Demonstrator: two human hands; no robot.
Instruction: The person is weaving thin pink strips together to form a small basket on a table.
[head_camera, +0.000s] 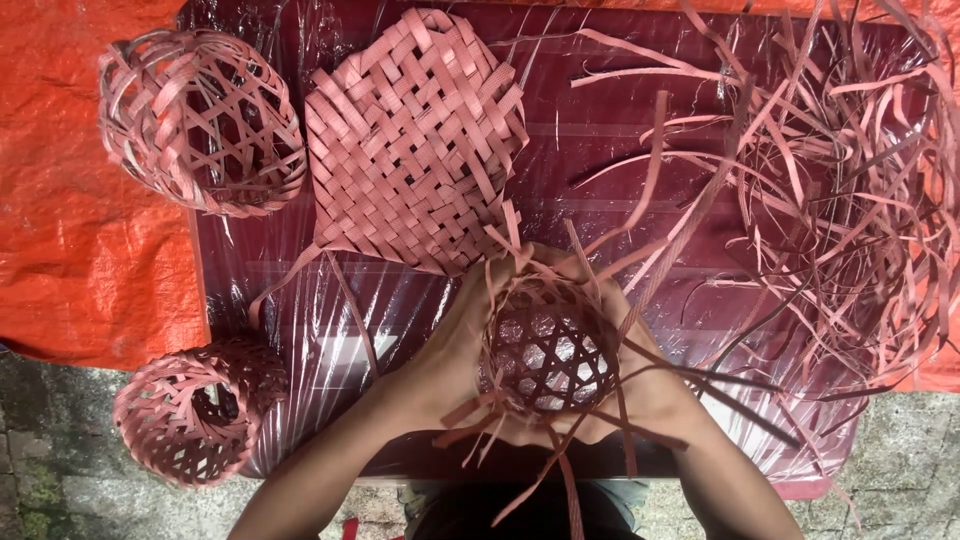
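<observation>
Both of my hands cup a small, round, open-weave basket (548, 348) made of pink strips, held over the near edge of a dark red table (600, 130). My left hand (455, 345) wraps its left side and my right hand (645, 385) its right side. Loose strip ends stick out from the basket above and below my fingers.
A flat pink woven mat (415, 140) lies just beyond my hands. A large open-weave basket (200, 120) sits at the far left, a smaller woven basket (195, 410) at the near left corner. A tangled pile of loose pink strips (830, 180) fills the right. Orange tarp (80, 240) lies underneath.
</observation>
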